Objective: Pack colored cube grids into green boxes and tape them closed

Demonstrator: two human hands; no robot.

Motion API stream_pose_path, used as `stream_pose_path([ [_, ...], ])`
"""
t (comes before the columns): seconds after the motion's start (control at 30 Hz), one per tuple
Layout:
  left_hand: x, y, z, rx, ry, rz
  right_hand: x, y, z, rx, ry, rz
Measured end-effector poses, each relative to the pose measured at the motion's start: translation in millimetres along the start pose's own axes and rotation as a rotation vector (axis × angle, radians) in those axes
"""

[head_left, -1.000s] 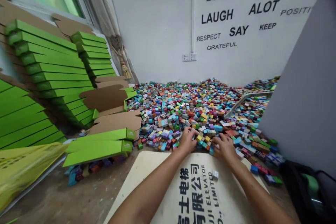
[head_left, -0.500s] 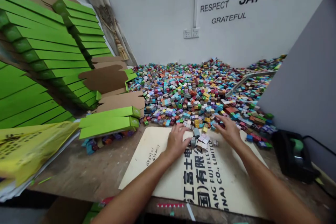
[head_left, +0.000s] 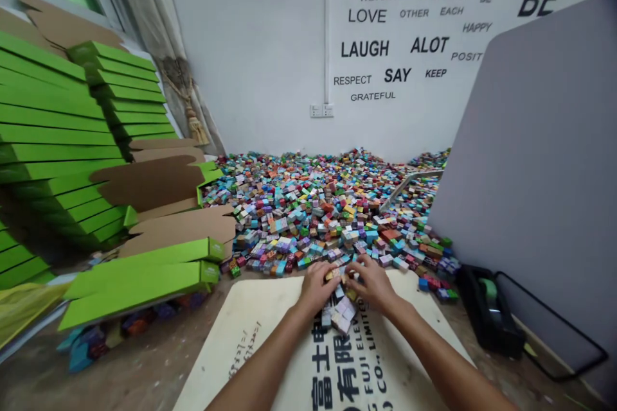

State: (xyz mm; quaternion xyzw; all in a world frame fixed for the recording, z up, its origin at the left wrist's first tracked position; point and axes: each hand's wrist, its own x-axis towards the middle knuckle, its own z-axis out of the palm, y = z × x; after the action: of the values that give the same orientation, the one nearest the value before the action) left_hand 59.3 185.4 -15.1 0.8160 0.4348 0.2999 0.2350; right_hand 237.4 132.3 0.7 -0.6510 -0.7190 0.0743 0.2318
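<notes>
My left hand point(head_left: 317, 286) rests at the front edge of a heap of small patterned boxes, fingers curled against a yellowish small box point(head_left: 332, 275). Facing it, my right hand point(head_left: 372, 284) has bent fingers closed round small boxes at the same edge; its fingertips partly cover them. Between my wrists lies a little group of pale small boxes point(head_left: 343, 313), some lilac and some grey-blue. They sit on a cream board point(head_left: 270, 308) printed with large black characters.
The wide heap of colourful boxes point(head_left: 299, 205) reaches back to the wall. Green cartons point(head_left: 144, 270) stack up on the left. At right, a black tape dispenser point(head_left: 489, 311) stands beside a grey panel point(head_left: 535, 160). A metal frame point(head_left: 402, 189) lies in the heap.
The view has tilted up, showing more wall lettering. My hands have drawn closer together, from apart around the loose boxes to closing on boxes at the heap's edge.
</notes>
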Motion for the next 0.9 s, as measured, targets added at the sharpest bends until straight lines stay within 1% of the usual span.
stream_pose_path([
  [0.1,-26,7,-14.6,-0.014,-0.073,0.122,-23,10,-13,0.19,-0.079,-0.115],
  [0.17,-48,7,-24.4,0.03,-0.139,0.203,-36,18,-18,0.296,-0.115,-0.112],
  [0.23,-68,4,-31.0,0.112,-0.223,0.234,-46,22,-19,0.289,-0.145,-0.055],
  [0.27,-77,3,-32.7,0.155,-0.274,0.233,-50,23,-17,0.253,-0.187,-0.036],
  [0.33,-88,1,-32.2,0.216,-0.377,0.221,-55,22,-12,0.176,-0.325,-0.054],
  [0.37,-90,1,-30.1,0.227,-0.403,0.214,-57,20,-8,0.157,-0.384,-0.082],
  [0.4,-90,2,-26.8,0.22,-0.405,0.205,-59,19,-4,0.159,-0.403,-0.109],
  [0.43,-88,3,-22.6,0.2,-0.391,0.201,-61,18,1,0.184,-0.381,-0.128],
  [0.53,-77,5,-9.5,0.095,-0.296,0.196,-66,19,8,0.373,-0.197,-0.118],
  [0.6,-72,8,-5.4,0.043,-0.251,0.203,-71,24,5,0.49,-0.096,-0.057],
  [0.67,-73,11,-6.8,0.037,-0.234,0.188,-75,30,-4,0.535,-0.05,0.015],
  [0.73,-79,13,-12.3,0.068,-0.242,0.142,-78,34,-14,0.539,-0.051,0.047],
  [0.8,-87,12,-18.3,0.114,-0.251,0.065,-78,34,-19,0.522,-0.082,0.032],
  [0.9,-94,9,-22.2,0.141,-0.211,-0.028,-65,25,-16,0.409,-0.19,-0.031],
])
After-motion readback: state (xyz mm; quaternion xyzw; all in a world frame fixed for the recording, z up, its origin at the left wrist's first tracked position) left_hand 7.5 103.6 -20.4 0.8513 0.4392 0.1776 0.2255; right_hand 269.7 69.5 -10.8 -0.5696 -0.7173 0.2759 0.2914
